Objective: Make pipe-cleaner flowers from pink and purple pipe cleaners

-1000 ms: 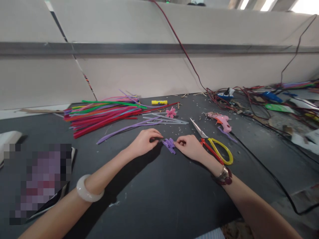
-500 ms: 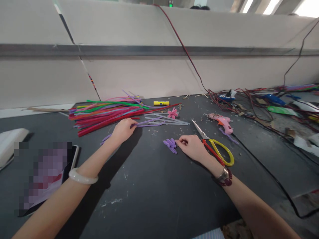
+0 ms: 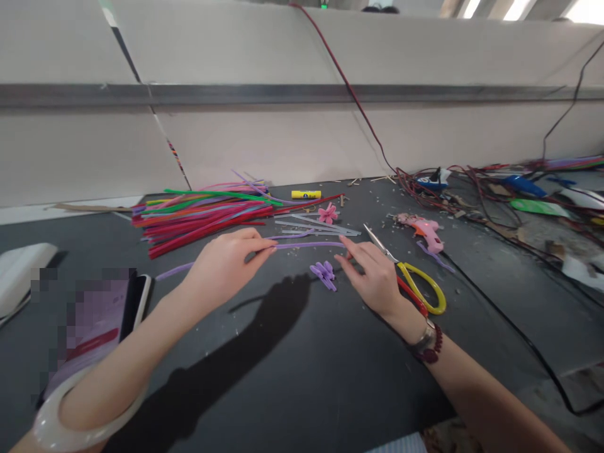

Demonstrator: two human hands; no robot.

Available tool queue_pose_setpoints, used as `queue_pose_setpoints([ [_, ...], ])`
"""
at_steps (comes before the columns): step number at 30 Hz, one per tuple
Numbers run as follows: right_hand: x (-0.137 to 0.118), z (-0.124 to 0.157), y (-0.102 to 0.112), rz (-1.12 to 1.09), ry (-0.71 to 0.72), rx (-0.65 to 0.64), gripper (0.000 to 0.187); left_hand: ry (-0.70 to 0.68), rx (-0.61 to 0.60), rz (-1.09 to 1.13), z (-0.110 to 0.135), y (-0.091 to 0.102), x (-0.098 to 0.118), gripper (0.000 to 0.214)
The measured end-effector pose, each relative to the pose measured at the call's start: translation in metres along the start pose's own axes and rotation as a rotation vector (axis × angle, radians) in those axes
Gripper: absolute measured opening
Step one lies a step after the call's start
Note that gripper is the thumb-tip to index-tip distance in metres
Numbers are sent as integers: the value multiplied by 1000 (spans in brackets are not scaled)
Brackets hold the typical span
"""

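My left hand [image 3: 224, 267] is shut on a long purple pipe cleaner [image 3: 306, 245], which runs out on both sides of the fingers. My right hand [image 3: 370, 277] has its fingers apart, with the fingertips close to the stem's right end. Between my hands, a small bundle of purple pipe cleaner pieces [image 3: 323, 275] lies on the dark tabletop [image 3: 353, 377]. Just right of my right hand are scissors with yellow and red handles [image 3: 415, 289]. A pink pipe cleaner flower [image 3: 328, 214] lies beyond the stem.
A heap of multicoloured pipe cleaners [image 3: 202, 223] lies at the back left, near a yellow glue stick [image 3: 306, 194] and grey strips [image 3: 316, 225]. A pink glue gun [image 3: 422, 229] stands right, before tangled cables [image 3: 472, 189]. A phone [image 3: 136, 299] lies left.
My left hand has lifted the long purple stem off the table and drawn it across towards the right. My right hand has left the purple bundle, and its fingers have spread.
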State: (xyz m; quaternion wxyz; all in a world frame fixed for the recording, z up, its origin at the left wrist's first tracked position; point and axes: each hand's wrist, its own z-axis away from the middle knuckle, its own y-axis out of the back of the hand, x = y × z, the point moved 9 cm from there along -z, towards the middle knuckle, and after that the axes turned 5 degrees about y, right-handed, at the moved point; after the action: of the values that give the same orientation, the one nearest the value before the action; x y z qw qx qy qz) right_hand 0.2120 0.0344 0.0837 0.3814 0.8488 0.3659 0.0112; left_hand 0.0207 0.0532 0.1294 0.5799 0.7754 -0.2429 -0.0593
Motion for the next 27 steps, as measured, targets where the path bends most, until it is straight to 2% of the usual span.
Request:
queue_pose_setpoints([
  [6, -1, -2, -12, -131, -10, -119, 24, -49, 15, 116, 8, 10, 11, 31],
  [10, 1, -4, -15, -310, -122, -162, 16, -59, -7, 104, 7, 17, 13, 30],
  [13, 8, 1, -28, -460, -273, -249, 13, -84, -23, 8, 7, 15, 17, 33],
  [17, 11, 13, -51, -793, -500, -393, 16, -147, -37, -57, 10, 1, 31, 35],
  [20, 10, 17, -57, -952, -606, -441, 17, -169, -89, -24, 14, -16, 41, 35],
  [23, 11, 20, -60, -1061, -674, -443, 17, -153, -140, 89, 16, -30, 47, 33],
  [27, 13, 23, -62, -1158, -725, -430, 17, -31, -224, 334, 13, -42, 45, 28],
])
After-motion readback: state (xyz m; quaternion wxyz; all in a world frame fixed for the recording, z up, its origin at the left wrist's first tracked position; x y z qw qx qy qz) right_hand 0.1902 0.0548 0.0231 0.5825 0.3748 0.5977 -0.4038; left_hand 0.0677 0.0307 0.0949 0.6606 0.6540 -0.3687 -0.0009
